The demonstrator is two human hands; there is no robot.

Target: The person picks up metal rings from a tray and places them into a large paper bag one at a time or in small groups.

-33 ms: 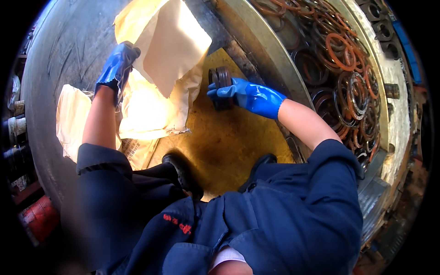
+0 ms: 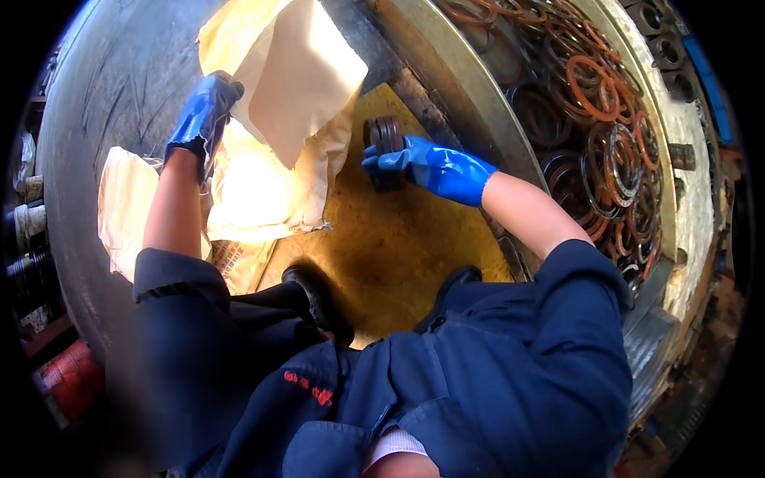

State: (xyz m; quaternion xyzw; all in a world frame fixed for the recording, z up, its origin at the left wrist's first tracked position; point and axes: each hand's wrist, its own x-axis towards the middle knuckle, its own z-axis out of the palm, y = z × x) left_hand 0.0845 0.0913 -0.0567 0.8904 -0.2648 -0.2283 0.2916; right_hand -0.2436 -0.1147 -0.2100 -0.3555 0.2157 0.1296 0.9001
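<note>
My left hand (image 2: pixel 205 111), in a blue rubber glove, is closed on the left edge of a tan paper bag (image 2: pixel 299 84). The bag hangs wide and crumpled, with bright light on its lower part. In my right hand (image 2: pixel 437 166), gloved the same way, I grip a short stack of dark brown rings (image 2: pixel 388 134). The rings stand on edge, to the right of the bag and apart from it. My fingers wrap across their lower front, so part of the stack is hidden.
On the right, a metal-rimmed bin (image 2: pixel 522 127) holds many loose orange, brown and black rings (image 2: pixel 590 88). A yellow floor plate (image 2: pixel 390 239) lies under my black shoes (image 2: pixel 315 299). Another paper piece (image 2: pixel 127 207) rests on the grey surface (image 2: pixel 103 103) at left.
</note>
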